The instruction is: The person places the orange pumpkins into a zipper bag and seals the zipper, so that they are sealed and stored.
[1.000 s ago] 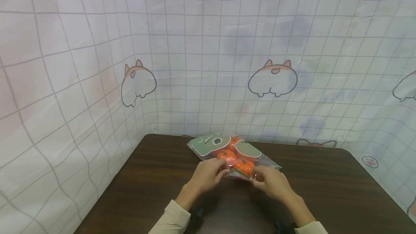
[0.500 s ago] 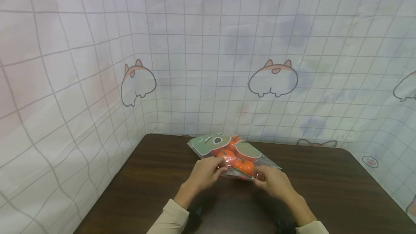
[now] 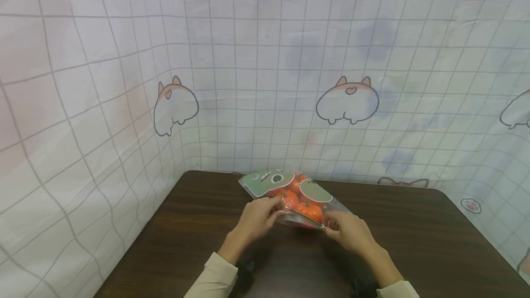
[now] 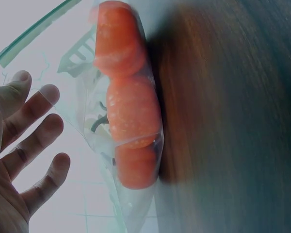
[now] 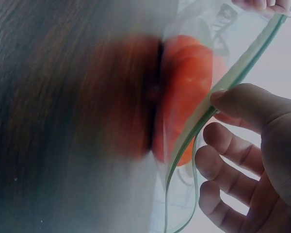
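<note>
A clear zip bag point(image 3: 261, 185) printed with green cartoon faces lies on the dark table, several small orange pumpkins point(image 3: 310, 211) inside it. At the left of its near edge, my left hand point(image 3: 257, 217) pinches the film between thumb and forefinger; the other fingers spread loosely in the left wrist view. My right hand point(image 3: 349, 231) pinches the green zip strip point(image 5: 247, 63) at the right, its remaining fingers bent behind the film. Below that thumb, the strip's two green lines point(image 5: 166, 208) stand apart. A pumpkin point(image 4: 133, 111) shows through the plastic in the left wrist view.
The brown wooden table point(image 3: 198, 224) reaches back to a white gridded cloth point(image 3: 265, 105) printed with cartoon dogs, which also hangs along the left and right sides. Cream sleeves point(image 3: 215, 275) cover both forearms.
My left hand has shifted slightly left and away from me, widening the gap between the hands. The bag's near edge stretches further between them, and the front pumpkins sit slightly more to the left.
</note>
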`<state>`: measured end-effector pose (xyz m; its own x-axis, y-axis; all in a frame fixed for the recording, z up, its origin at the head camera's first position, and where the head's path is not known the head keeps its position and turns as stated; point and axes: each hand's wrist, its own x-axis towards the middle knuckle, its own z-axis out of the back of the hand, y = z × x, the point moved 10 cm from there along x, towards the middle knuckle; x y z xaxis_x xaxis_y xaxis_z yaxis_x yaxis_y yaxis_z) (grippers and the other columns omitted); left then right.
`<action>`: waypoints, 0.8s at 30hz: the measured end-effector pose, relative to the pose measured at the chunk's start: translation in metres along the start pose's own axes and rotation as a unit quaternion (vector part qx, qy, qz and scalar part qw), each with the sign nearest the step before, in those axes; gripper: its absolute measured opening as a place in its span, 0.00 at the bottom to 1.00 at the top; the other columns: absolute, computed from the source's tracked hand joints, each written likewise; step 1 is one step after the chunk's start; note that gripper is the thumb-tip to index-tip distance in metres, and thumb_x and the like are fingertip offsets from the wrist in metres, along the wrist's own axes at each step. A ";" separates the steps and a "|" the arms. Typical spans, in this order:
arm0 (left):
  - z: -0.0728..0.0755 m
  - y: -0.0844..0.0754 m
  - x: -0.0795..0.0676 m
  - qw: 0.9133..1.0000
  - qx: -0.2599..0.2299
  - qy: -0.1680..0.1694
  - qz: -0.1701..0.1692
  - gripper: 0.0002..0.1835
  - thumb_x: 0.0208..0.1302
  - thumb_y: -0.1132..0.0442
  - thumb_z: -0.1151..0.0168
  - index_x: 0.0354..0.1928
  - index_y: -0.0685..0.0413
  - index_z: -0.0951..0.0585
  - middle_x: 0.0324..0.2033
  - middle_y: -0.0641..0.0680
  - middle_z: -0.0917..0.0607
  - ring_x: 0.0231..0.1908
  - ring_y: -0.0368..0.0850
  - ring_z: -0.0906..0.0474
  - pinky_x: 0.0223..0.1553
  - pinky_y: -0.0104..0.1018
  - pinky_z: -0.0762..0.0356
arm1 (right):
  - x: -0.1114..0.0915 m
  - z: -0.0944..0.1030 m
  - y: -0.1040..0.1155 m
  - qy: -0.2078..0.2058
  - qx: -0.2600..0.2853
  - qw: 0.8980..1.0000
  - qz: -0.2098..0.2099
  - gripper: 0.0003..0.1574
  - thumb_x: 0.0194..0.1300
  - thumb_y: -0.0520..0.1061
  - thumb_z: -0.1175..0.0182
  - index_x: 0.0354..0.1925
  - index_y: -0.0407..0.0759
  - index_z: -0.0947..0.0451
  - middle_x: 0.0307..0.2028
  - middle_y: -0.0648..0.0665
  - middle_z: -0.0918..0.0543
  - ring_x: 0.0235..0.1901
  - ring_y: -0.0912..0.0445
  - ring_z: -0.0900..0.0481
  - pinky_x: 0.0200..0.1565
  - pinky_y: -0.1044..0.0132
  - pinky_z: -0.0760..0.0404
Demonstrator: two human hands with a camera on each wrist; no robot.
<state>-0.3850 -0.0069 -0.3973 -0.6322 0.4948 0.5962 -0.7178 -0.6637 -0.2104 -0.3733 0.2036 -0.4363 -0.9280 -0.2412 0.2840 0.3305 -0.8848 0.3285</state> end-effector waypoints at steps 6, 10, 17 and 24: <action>0.002 0.004 0.000 1.000 -0.010 -0.001 0.011 0.05 0.65 0.51 0.32 0.37 0.39 0.17 0.24 0.38 0.18 0.26 0.31 0.27 0.30 0.31 0.28 | -0.001 0.000 -0.002 0.008 0.010 1.000 -0.003 0.09 0.62 0.50 0.31 0.31 0.61 0.23 0.23 0.63 0.22 0.23 0.65 0.28 0.26 0.64 0.31; 0.004 0.008 0.000 1.000 -0.012 -0.007 0.016 0.05 0.65 0.51 0.32 0.37 0.39 0.17 0.26 0.38 0.17 0.26 0.31 0.27 0.31 0.32 0.28 | -0.002 0.001 -0.001 0.007 0.014 1.000 0.000 0.09 0.62 0.49 0.31 0.31 0.61 0.23 0.23 0.63 0.22 0.22 0.66 0.28 0.25 0.64 0.32; 0.005 0.014 0.000 0.999 -0.019 -0.003 0.030 0.04 0.66 0.51 0.33 0.38 0.39 0.17 0.25 0.38 0.18 0.25 0.31 0.29 0.30 0.31 0.30 | -0.002 0.002 -0.005 0.009 0.014 1.000 -0.010 0.08 0.63 0.49 0.31 0.31 0.61 0.21 0.24 0.62 0.22 0.22 0.65 0.28 0.25 0.64 0.31; 0.010 0.016 -0.001 0.999 -0.026 -0.013 0.034 0.04 0.66 0.51 0.33 0.37 0.40 0.18 0.22 0.38 0.20 0.23 0.31 0.31 0.28 0.30 0.32 | -0.003 0.003 -0.010 0.009 0.013 1.000 -0.024 0.08 0.63 0.50 0.31 0.31 0.61 0.21 0.23 0.61 0.21 0.22 0.64 0.27 0.25 0.64 0.31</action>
<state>-0.3935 -0.0238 -0.3932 -0.6724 0.4340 0.5996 -0.6884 -0.6645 -0.2910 -0.3735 0.2140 -0.4375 -0.9457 -0.2060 0.2514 0.2899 -0.8845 0.3655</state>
